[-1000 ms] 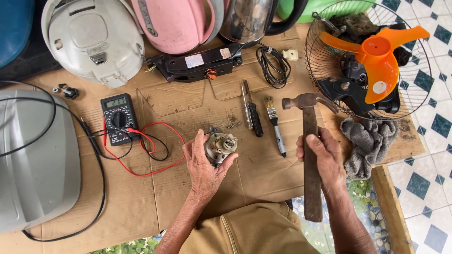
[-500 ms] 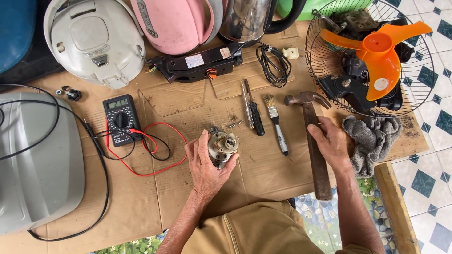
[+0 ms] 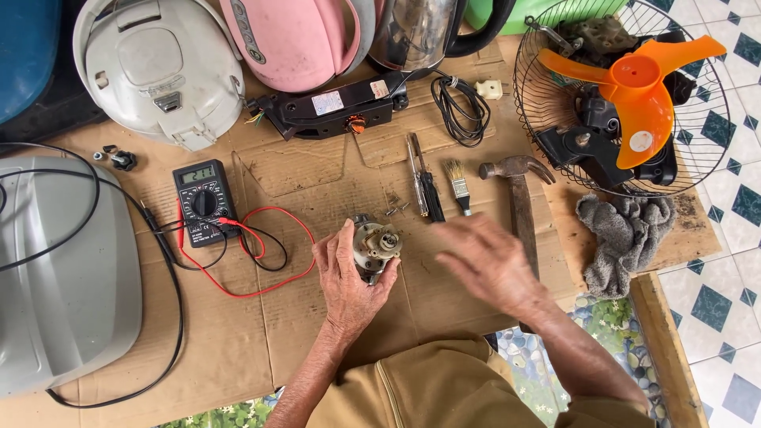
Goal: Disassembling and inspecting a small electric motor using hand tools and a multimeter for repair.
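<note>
My left hand [image 3: 349, 277] grips a small metal fan motor [image 3: 376, 244] that stands on the cardboard sheet [image 3: 261, 333]. My right hand [image 3: 485, 260] hovers blurred just right of the motor, fingers spread, holding nothing. A claw hammer [image 3: 519, 202] with a wooden handle lies on the cardboard beside and partly under that hand. Between motor and hammer lie a screwdriver [image 3: 424, 189] and a small paintbrush [image 3: 458, 186]. A few loose screws [image 3: 394, 208] sit above the motor.
A black multimeter [image 3: 204, 203] with red and black leads lies left of the motor. A grey rag [image 3: 626, 242], a fan grille with orange blade [image 3: 626, 87], a coiled cable [image 3: 456, 107], a white rice cooker [image 3: 158, 71], a pink appliance and a grey cover [image 3: 63, 277] ring the work area.
My right hand laid the hammer down on the cardboard, let go of it, and moved left toward the motor. My left hand stayed on the motor.
</note>
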